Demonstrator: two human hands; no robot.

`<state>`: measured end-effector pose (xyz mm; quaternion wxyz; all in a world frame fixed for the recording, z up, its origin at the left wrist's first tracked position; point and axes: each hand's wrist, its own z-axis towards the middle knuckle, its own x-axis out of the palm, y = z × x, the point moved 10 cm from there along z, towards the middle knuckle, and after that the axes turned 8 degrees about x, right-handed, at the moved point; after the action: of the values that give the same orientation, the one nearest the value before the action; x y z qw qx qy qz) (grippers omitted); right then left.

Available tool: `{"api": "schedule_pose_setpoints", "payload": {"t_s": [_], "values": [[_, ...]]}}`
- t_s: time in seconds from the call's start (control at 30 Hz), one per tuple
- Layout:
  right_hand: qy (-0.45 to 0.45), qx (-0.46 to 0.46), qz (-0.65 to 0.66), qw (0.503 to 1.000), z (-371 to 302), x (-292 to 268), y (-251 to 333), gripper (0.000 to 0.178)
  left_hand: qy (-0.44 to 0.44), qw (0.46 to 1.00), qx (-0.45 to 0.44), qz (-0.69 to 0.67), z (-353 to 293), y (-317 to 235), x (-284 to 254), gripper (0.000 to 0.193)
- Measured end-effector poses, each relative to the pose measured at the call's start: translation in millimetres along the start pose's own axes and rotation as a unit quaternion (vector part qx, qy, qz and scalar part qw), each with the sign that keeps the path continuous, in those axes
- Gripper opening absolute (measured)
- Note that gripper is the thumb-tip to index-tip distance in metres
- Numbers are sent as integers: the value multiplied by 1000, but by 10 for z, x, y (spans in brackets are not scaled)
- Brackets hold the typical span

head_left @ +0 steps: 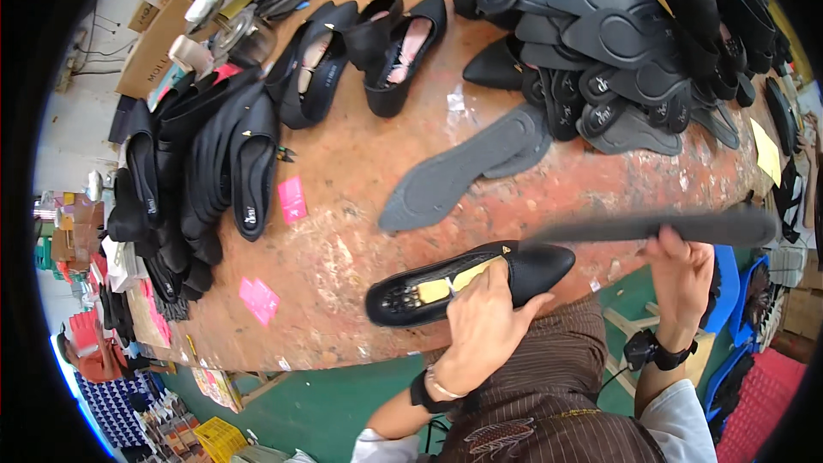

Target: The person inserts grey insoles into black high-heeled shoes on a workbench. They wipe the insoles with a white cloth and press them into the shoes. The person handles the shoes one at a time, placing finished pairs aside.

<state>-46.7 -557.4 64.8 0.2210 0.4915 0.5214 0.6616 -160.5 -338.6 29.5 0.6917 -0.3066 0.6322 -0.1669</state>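
Note:
A black pointed flat shoe [546, 274] lies on its sole at the table's near edge, toe to the right. Inside it shows a yellow strip [470, 276] with a pale band across it. My left hand [487, 317] is closed over the shoe's near side, fingers reaching into the opening and thumb outside. To the right, my right hand [683, 270] pinches a dark insole [729, 227], blurred by motion; its far end hangs above the shoe's toe. Just beyond the shoe, grey insoles [437, 184] lie flat, overlapping.
A heap of dark insoles [613, 17] and black shoes covers the far right. Rows of black flats [210, 171] stand at the left, with more flats [403, 56] at the back. Pink paper slips [292, 199] and a yellow sheet [765, 152] lie on the worn table [334, 291].

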Motion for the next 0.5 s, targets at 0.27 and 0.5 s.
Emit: {"api": "schedule_pose_setpoints", "payload": {"t_s": [0.27,0.5], "values": [[-240,84,85,963,219,-84,-192,48,-30,986,34,162,-599,368,-263,62],[196,-172,-605,753,214,1262,-428,77,-153,986,67,18,-916,1027,-304,123]]}}
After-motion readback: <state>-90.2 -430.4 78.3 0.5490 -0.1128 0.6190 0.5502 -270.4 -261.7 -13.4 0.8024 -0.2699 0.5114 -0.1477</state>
